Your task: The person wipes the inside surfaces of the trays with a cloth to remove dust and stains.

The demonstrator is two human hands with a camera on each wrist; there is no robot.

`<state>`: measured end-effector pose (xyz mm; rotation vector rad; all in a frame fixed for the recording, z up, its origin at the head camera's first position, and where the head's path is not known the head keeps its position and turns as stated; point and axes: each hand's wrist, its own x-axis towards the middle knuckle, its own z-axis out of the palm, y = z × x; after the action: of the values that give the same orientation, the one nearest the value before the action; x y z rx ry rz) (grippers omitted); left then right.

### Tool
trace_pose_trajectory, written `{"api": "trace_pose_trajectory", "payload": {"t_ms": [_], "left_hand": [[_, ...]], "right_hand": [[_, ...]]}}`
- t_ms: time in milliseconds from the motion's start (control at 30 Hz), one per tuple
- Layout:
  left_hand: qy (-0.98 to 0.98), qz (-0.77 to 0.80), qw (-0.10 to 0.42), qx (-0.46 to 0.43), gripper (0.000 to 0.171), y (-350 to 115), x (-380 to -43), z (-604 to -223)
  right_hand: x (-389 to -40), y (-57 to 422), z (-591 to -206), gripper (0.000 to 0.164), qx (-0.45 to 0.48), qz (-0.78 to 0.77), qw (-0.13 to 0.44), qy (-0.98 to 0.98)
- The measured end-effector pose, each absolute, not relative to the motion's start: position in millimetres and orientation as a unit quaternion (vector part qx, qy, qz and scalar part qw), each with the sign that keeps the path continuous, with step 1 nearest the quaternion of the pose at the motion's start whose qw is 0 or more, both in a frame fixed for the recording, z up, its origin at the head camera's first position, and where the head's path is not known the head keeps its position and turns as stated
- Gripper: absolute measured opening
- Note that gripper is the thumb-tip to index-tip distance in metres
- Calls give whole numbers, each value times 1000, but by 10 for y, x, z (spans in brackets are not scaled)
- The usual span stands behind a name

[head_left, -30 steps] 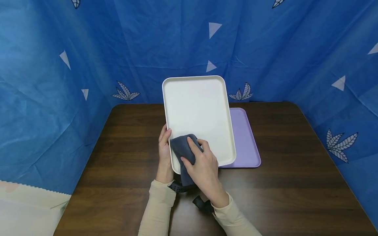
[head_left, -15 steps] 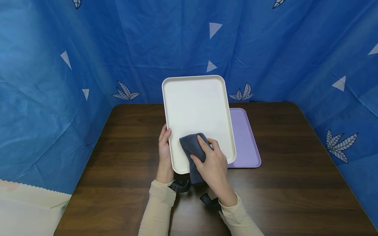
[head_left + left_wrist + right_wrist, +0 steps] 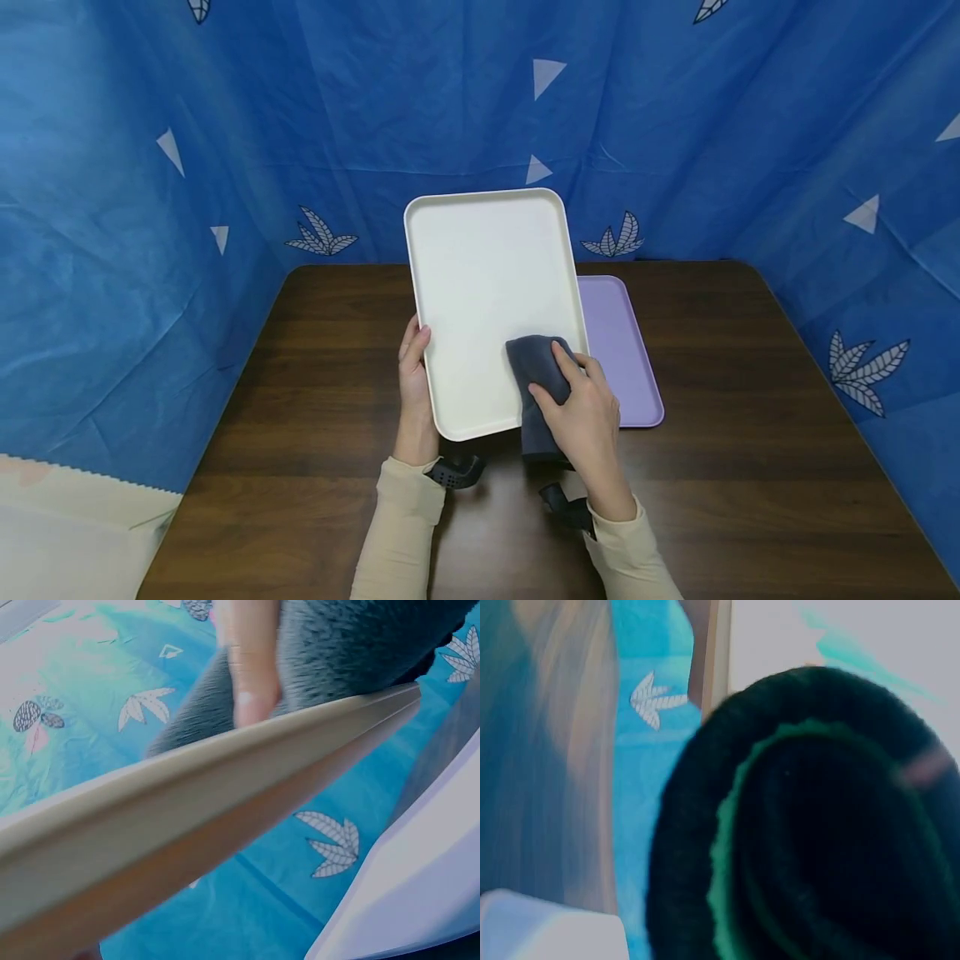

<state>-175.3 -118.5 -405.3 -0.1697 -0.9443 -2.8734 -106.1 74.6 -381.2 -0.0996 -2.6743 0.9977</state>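
Note:
A white rectangular tray [image 3: 487,275] is held up and tilted over the table in the head view. My left hand [image 3: 415,383] grips its left edge, thumb on the rim and fingers behind. A folded dark grey cloth [image 3: 536,375] lies against the tray's lower right part, its lower end hanging past the bottom rim. My right hand [image 3: 585,408] holds the cloth between thumb and fingers. In the left wrist view, the tray's edge [image 3: 210,780] crosses the picture, with the fuzzy cloth [image 3: 345,645] above it. The cloth [image 3: 817,825] fills much of the right wrist view.
Behind the white tray, a purple tray [image 3: 626,358] lies on the dark wooden table [image 3: 750,433]. Blue patterned curtains [image 3: 420,100] surround the table at the back and sides. A black wrist strap [image 3: 453,473] is on the left wrist.
My right hand has slid the cloth rightward across the lower part of the white tray, from its left edge to its right side. The white tray has shifted slightly left.

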Motion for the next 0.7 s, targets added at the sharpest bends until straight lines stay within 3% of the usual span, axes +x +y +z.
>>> {"api": "trace_pose_trajectory", "payload": {"t_ms": [367, 700], "left_hand": [[-307, -948, 58, -60, 35, -1207, -1749, -4051], [-308, -948, 55, -62, 35, -1200, -1745, -4043]], "right_hand": [[-1089, 862, -3872, 66, -67, 385, 110, -914], [-1065, 828, -3892, 65, -72, 383, 123, -913]]}}
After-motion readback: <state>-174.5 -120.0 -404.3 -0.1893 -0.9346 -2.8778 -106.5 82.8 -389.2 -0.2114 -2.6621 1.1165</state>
